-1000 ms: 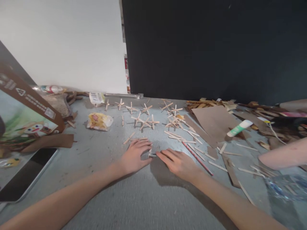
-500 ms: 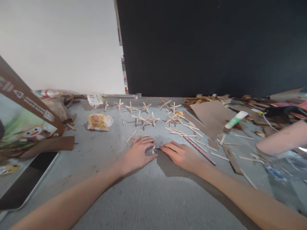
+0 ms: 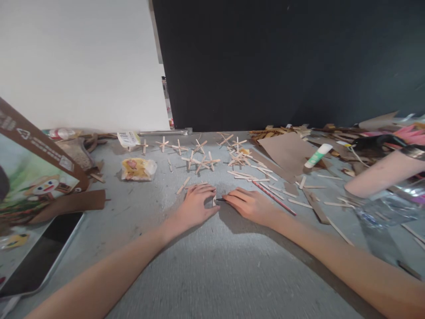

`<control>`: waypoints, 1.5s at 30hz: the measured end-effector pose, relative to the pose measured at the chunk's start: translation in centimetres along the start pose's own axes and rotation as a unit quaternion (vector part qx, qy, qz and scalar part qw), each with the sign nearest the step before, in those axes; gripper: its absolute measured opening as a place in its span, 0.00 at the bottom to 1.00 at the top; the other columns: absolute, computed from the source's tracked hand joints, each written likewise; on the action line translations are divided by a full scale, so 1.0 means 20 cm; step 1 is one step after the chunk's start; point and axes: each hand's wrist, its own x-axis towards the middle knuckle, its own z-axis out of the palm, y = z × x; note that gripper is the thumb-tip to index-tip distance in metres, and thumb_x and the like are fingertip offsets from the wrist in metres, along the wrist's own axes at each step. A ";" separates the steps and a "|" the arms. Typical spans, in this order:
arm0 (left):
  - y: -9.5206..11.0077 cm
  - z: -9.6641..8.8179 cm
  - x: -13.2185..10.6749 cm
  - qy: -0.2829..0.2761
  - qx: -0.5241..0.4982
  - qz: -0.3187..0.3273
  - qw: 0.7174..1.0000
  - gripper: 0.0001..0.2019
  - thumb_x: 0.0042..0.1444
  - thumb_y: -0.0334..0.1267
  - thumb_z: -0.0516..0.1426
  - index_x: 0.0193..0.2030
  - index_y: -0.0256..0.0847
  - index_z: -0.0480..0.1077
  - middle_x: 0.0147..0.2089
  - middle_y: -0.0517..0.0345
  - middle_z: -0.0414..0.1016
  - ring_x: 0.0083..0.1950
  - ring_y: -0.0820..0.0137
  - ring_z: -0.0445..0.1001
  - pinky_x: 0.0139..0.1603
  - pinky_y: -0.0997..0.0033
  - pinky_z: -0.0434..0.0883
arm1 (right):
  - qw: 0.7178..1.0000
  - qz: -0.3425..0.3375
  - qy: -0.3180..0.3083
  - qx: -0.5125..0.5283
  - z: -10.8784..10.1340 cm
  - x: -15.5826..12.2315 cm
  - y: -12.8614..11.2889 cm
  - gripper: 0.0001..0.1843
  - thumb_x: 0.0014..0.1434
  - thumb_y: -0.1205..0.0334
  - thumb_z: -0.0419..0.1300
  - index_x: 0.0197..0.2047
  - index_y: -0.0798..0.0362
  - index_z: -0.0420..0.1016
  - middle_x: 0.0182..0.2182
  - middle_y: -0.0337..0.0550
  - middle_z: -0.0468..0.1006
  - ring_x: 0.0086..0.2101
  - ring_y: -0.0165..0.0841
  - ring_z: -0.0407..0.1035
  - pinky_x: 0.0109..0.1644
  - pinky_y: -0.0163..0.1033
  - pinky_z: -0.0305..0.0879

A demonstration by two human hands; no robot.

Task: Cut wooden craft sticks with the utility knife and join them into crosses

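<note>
My left hand (image 3: pixel 196 204) rests on the table with its fingers bent, steadying a short piece of wooden craft stick (image 3: pixel 214 201) between thumb and fingertips. From the right, my right hand (image 3: pixel 250 204) pinches a slim dark pointed tool (image 3: pixel 220 200), its tip at the stick piece. Whether it is a pen or a blade I cannot tell. Just beyond my left fingers lie loose craft sticks (image 3: pixel 183 185). Farther back stand several crossed-stick pieces (image 3: pixel 201 165), and a heap of sticks (image 3: pixel 244 175) lies past my right hand.
A phone (image 3: pixel 43 252) and a printed cardboard box (image 3: pixel 49 164) are on the left. A yellow packet (image 3: pixel 137 169) sits behind my left hand. On the right are a red striped pencil (image 3: pixel 274 198), a glue stick (image 3: pixel 318 156), brown cardboard (image 3: pixel 283 155) and a pale bottle (image 3: pixel 381 175).
The camera view has turned slightly to the right. Both hands stay in nearly the same place, and the dark tool's tip still meets the stick piece.
</note>
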 end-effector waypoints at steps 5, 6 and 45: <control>0.00 0.01 0.00 0.009 0.001 0.005 1.000 0.19 0.61 0.50 0.64 0.55 0.45 0.79 0.65 0.49 0.77 0.71 0.55 0.69 0.75 0.47 0.58 | 0.998 0.019 -0.052 -0.025 -0.02 0.03 -0.01 0.10 0.73 0.66 0.54 0.46 0.55 0.76 0.35 0.46 0.77 0.38 0.36 0.74 0.29 0.38 0.63; 0.00 0.01 0.00 0.010 0.003 0.002 1.000 0.19 0.61 0.50 0.64 0.54 0.45 0.80 0.64 0.49 0.77 0.71 0.55 0.69 0.75 0.46 0.58 | 0.997 0.019 -0.070 -0.033 -0.02 0.04 -0.02 0.09 0.73 0.66 0.54 0.44 0.55 0.76 0.35 0.46 0.77 0.37 0.36 0.74 0.28 0.38 0.62; -0.03 -0.06 0.06 -0.042 0.031 -0.009 0.999 0.24 0.54 0.56 0.67 0.53 0.47 0.82 0.72 0.51 0.68 0.80 0.53 0.51 0.77 0.48 0.55 | 0.959 -0.043 -0.279 -0.030 -0.09 0.19 0.01 0.11 0.69 0.70 0.56 0.47 0.59 0.80 0.37 0.50 0.82 0.33 0.34 0.75 0.37 0.37 0.64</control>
